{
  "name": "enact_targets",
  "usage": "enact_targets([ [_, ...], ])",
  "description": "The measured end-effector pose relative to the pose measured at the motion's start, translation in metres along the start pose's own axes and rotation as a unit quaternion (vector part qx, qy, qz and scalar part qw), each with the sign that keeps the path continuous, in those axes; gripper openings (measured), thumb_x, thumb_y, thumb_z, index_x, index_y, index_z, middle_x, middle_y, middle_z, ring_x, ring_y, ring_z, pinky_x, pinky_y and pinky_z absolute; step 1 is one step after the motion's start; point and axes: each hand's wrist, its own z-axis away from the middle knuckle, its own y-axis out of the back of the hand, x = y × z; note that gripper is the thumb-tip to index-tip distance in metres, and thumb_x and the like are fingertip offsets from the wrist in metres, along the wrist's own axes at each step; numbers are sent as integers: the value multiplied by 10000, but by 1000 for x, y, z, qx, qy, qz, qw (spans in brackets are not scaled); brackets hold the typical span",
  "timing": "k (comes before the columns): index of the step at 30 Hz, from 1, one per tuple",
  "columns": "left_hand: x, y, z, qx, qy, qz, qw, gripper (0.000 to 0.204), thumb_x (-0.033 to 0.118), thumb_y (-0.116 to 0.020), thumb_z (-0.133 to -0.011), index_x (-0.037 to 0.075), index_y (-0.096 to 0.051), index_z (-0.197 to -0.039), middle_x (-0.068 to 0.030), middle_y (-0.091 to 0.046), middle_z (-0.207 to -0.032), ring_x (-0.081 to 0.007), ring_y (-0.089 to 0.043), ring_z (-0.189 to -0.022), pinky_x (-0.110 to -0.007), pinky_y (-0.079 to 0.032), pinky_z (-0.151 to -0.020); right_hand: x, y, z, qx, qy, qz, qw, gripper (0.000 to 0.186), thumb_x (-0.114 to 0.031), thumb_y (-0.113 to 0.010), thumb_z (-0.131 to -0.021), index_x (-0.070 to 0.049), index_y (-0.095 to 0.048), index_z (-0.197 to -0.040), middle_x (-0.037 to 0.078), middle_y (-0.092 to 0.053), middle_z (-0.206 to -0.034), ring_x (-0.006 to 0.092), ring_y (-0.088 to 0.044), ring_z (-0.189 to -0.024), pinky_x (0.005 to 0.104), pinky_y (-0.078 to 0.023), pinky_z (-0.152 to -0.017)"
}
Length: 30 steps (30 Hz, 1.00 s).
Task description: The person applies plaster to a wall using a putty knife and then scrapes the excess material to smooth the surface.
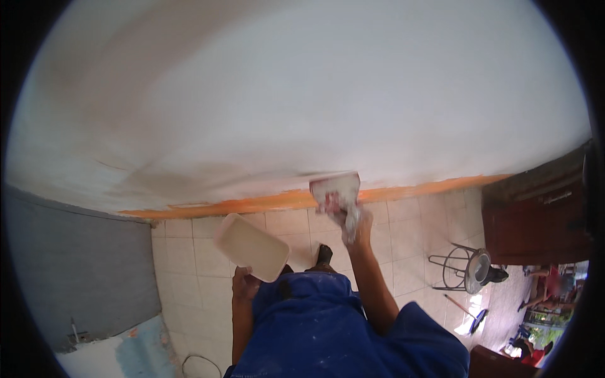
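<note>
My right hand (359, 228) is closed round the handle of a wide putty knife (335, 187), its blade smeared with white paste. The blade lies against the white wall (353, 101), just above an orange strip (252, 204) along the wall's lower part. White paste coats the fingers of this hand. Lower and to the left, my left hand (246, 283) grips the near corner of a cream rectangular tub (253, 247), held tilted over the tiled floor. How much the tub holds is hard to make out.
A metal stool (465, 269) stands at the right, near a dark red wooden door or cabinet (535, 220). Beside it a broom (472, 315) lies on the tiles. A grey wall (82, 264) borders the left. Other people (553, 283) are at the far right.
</note>
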Motion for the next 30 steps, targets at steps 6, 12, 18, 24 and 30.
enact_targets([
  [6,0,3,-2,-21,11,-59,998,627,97,-587,-657,-31,-353,-1224,-153,-512,-1104,-279,-562,-982,-396,-492,-827,20,49,53,22,-103,57,993,182,-50,-525,-811,42,-530,-969,143,-615,-915,225,-637,-733,367,-551,-672],
  [12,-6,3,-11,-42,7,-117,992,650,123,-629,-645,-32,-357,-1214,-140,-521,-1087,-252,-572,-969,-366,-518,-783,-32,25,64,-241,51,295,923,199,-98,-608,-817,36,-559,-957,69,-622,-836,128,-586,-758,273,-485,-693],
  [18,-12,-25,-17,-104,18,-146,984,612,75,-596,-635,-1,-381,-1204,-119,-526,-1082,-231,-579,-942,-344,-514,-782,-44,12,68,-233,52,286,928,172,-115,-605,-835,39,-583,-907,43,-610,-768,88,-551,-700,259,-460,-608],
  [24,-18,-37,-14,-132,-7,-219,967,713,104,-624,-609,24,-342,-1259,-106,-483,-1148,-220,-502,-1052,-357,-446,-857,-47,0,65,-240,99,477,840,187,-104,-562,-850,40,-572,-969,92,-629,-722,133,-599,-639,268,-464,-561],
  [30,-15,-40,-7,-116,-10,-268,956,799,125,-650,-597,33,-291,-1304,-113,-450,-1185,-227,-469,-1084,-362,-395,-914,-38,-25,87,-225,212,698,645,368,-117,-577,-756,-11,-502,-1101,194,-619,-743,340,-616,-660,431,-483,-575],
])
